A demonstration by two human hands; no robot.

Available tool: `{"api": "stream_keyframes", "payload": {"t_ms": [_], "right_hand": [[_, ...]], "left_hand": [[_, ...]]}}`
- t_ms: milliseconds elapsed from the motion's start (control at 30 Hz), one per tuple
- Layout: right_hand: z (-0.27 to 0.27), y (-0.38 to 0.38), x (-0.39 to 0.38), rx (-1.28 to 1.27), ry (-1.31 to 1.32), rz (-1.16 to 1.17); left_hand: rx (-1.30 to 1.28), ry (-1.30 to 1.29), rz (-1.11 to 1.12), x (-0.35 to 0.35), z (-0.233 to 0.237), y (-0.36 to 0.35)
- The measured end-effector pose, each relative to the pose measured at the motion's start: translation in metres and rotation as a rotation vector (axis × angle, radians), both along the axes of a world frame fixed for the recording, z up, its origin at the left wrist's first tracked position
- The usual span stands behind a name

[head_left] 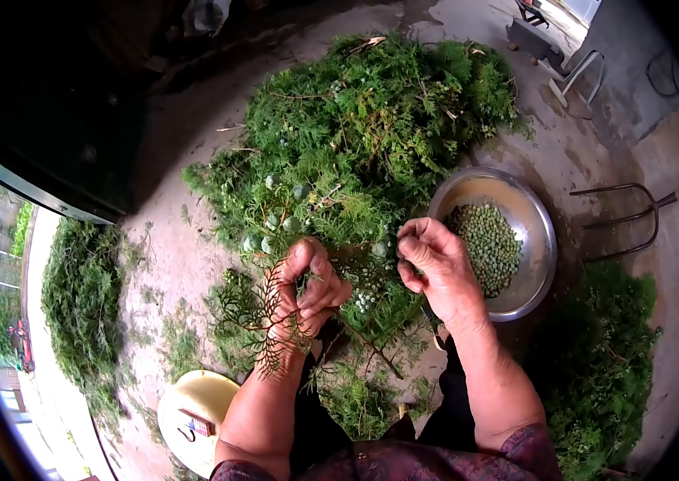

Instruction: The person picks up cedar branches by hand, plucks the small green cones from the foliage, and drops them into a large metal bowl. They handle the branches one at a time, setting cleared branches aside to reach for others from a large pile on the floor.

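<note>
My left hand (311, 280) is closed round an evergreen sprig (255, 317) with flat, scaly leaves, part of it hanging over my wrist. Round, bluish-green cones (291, 224) show just beyond those fingers. To the right, my right hand (444, 268) has its thumb and fingers drawn together beside another green cone (380, 248); what lies between the fingertips is hidden. Close to that hand stands a steel bowl (548, 240), partly filled with small green cones (488, 244).
A large heap of cut evergreen branches (388, 112) lies ahead. More greenery piles (79, 297) lie at the left and lower right. A pale yellow round container (207, 385) with a small packet on it stands lower left. A metal fork (648, 212) lies right.
</note>
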State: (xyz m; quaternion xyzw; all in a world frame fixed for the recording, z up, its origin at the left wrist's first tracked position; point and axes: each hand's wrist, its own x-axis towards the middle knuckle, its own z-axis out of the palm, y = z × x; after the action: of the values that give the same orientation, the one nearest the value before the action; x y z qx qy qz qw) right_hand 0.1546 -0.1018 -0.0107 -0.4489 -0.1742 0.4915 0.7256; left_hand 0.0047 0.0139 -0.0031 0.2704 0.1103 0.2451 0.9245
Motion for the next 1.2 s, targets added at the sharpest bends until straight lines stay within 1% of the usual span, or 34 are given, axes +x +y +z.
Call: {"api": "stream_keyframes", "payload": {"t_ms": [67,100,133,200,300,400,433,467,533,600,667,700,767,800,900,967,1067,1100,1133,1167,1200], "right_hand": [[0.008,0.006,-0.014,-0.138,-0.491,-0.123],[0.0,0.012,-0.016,-0.022,-1.042,-0.29],[0.005,0.011,-0.022,-0.109,-1.056,-0.283],[-0.001,0.016,-0.025,-0.081,-0.989,-0.273],[-0.008,0.019,-0.023,-0.03,-1.114,-0.364],[0.001,0.01,-0.013,-0.119,-0.809,-0.197],[0.008,0.006,-0.008,-0.288,-0.372,-0.165],[0.005,0.001,0.007,-0.158,-0.143,-0.189],[0.003,-0.002,0.019,-0.034,0.05,-0.206],[0.004,-0.002,0.017,0.024,0.175,-0.069],[-0.005,0.003,0.009,0.037,0.286,-0.031],[-0.003,0.004,0.006,0.008,0.319,-0.006],[-0.005,0.005,0.001,-0.053,0.253,0.009],[-0.005,0.005,-0.001,-0.084,0.208,0.026],[0.002,0.006,-0.008,-0.062,0.293,0.01],[0.002,0.006,-0.009,-0.025,0.321,-0.014],[-0.001,0.006,-0.004,0.016,0.189,-0.058],[-0.003,0.007,-0.003,0.024,0.087,-0.121],[-0.002,0.006,-0.003,-0.001,0.158,-0.186],[0.0,0.006,-0.004,-0.057,0.231,-0.234],[0.002,0.006,-0.005,-0.114,0.304,-0.283]], "left_hand": [[-0.017,0.011,0.012,0.001,0.001,-0.003],[-0.024,0.01,0.008,0.001,0.0,-0.003],[-0.032,0.011,0.002,0.001,0.0,-0.004],[-0.013,0.051,-0.005,0.002,0.002,-0.005],[-0.045,0.062,0.007,0.002,0.006,-0.007],[-0.1,0.035,0.031,-0.001,0.004,-0.007],[-0.117,0.022,0.04,-0.001,0.002,-0.007],[-0.084,0.005,0.025,-0.002,0.001,-0.005],[-0.016,-0.033,-0.007,-0.005,0.0,0.003],[-0.059,-0.052,-0.009,-0.006,-0.001,0.003],[-0.109,-0.069,-0.012,-0.006,-0.002,0.004],[-0.098,-0.076,-0.014,-0.006,-0.003,0.002],[-0.076,-0.093,-0.016,-0.005,-0.002,-0.001],[-0.073,-0.052,-0.004,-0.004,-0.002,-0.002],[-0.096,0.05,0.024,-0.001,0.001,-0.005],[-0.095,0.029,0.017,0.001,0.002,-0.007],[-0.039,0.05,-0.025,0.002,0.001,-0.008],[-0.015,0.07,-0.049,0.003,0.001,-0.011],[0.01,0.089,-0.071,0.005,0.001,-0.013],[-0.007,0.071,-0.148,0.007,-0.003,-0.013],[-0.044,0.124,-0.142,0.009,-0.003,-0.017]]}}
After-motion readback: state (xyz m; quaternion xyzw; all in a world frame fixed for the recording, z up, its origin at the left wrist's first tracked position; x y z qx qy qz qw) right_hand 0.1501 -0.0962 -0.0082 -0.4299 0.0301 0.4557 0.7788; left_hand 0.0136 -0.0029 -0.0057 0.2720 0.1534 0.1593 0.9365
